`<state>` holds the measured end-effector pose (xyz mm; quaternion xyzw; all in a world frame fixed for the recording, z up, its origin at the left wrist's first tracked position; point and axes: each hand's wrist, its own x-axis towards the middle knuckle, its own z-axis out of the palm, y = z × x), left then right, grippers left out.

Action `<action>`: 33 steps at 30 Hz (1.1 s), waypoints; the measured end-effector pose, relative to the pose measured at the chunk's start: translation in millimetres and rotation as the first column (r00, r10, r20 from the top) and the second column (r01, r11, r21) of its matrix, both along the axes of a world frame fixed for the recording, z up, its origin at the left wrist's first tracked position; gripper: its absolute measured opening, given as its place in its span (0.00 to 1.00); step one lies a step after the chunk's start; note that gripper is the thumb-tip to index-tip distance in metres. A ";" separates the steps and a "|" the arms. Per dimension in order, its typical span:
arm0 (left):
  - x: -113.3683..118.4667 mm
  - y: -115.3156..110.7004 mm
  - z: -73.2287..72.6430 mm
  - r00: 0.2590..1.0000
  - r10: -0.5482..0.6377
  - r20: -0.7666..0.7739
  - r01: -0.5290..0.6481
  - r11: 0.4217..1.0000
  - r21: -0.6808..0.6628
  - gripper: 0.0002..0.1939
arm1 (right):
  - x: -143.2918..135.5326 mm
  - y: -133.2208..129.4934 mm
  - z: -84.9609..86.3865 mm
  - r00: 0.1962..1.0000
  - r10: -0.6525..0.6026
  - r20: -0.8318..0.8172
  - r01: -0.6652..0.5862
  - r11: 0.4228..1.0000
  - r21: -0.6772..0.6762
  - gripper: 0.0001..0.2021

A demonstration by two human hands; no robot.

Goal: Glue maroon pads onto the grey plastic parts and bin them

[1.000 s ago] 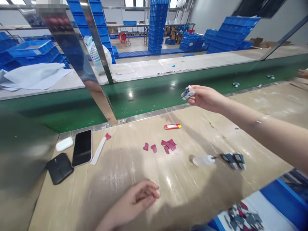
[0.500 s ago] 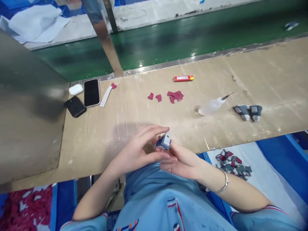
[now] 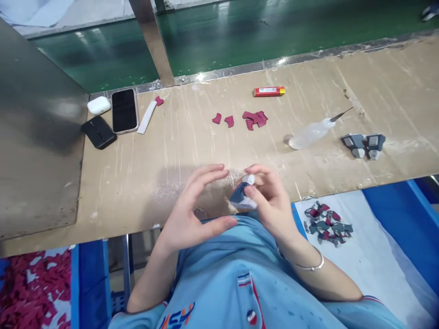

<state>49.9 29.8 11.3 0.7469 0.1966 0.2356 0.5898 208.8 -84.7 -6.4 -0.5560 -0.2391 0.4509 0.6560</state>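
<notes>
My right hand (image 3: 270,201) grips a small dark grey and white plastic part (image 3: 239,193) between thumb and fingers, just above the bench's near edge. Left of it, my left hand (image 3: 195,208) is open, thumb and fingers apart, not touching the part. Beyond the hands lie several maroon pieces (image 3: 254,119) on the bench (image 3: 192,137), two of them apart from the cluster. To the right lies a translucent squeeze bottle (image 3: 310,134) with a thin dark tip. Two grey and white parts (image 3: 364,144) sit farther right.
A red box with a yellow end (image 3: 268,92) lies near the back. At left are a phone (image 3: 124,111), a white case (image 3: 99,105), a black device (image 3: 99,132) and a white strip (image 3: 147,117). Below the bench, blue bins (image 3: 89,274) hold maroon pieces and grey-maroon parts (image 3: 328,224).
My left hand has come off the grey and white part and opened. My right hand now holds it alone, turned to another side. The view has tilted downward slightly.
</notes>
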 end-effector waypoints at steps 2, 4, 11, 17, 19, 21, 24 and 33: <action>-0.7 -0.4 -2.4 0.996 -0.034 -0.088 0.027 0.996 -0.082 0.41 | 10.9 -1.5 2.0 0.925 -0.066 0.373 0.034 0.995 0.092 0.19; 2.3 -2.1 -5.2 0.984 -0.119 -0.134 0.089 0.973 -0.214 0.43 | 19.2 -0.9 2.5 0.854 0.002 0.520 -0.086 0.987 0.139 0.18; 16.0 -4.5 -17.8 0.998 0.026 -0.058 -0.045 0.936 -0.348 0.43 | 21.4 7.8 -22.4 0.879 0.125 0.461 -0.245 0.946 0.211 0.11; 15.3 8.5 -17.5 0.977 -0.064 -0.204 -0.004 0.949 -0.315 0.36 | 21.6 7.6 -34.5 0.864 0.112 0.491 -0.207 0.968 0.144 0.12; 15.1 12.0 -16.8 0.963 -0.111 -0.246 0.031 0.951 -0.308 0.38 | 23.4 7.8 -29.0 0.858 0.167 0.485 -0.241 0.966 0.094 0.12; 15.4 14.2 -16.6 0.948 -0.136 -0.289 0.055 0.961 -0.272 0.39 | 25.7 8.8 -20.7 0.808 0.250 0.534 -0.297 0.955 0.003 0.10; 15.1 14.9 -19.2 0.934 -0.127 -0.334 0.051 0.972 -0.227 0.36 | 31.2 11.2 -10.3 0.782 0.352 0.515 -0.361 0.928 -0.086 0.08; 8.3 7.3 -45.9 0.969 0.090 -0.230 -0.143 0.964 -0.224 0.34 | 113.1 9.8 -35.9 0.848 -0.018 -0.530 0.208 0.931 0.301 0.30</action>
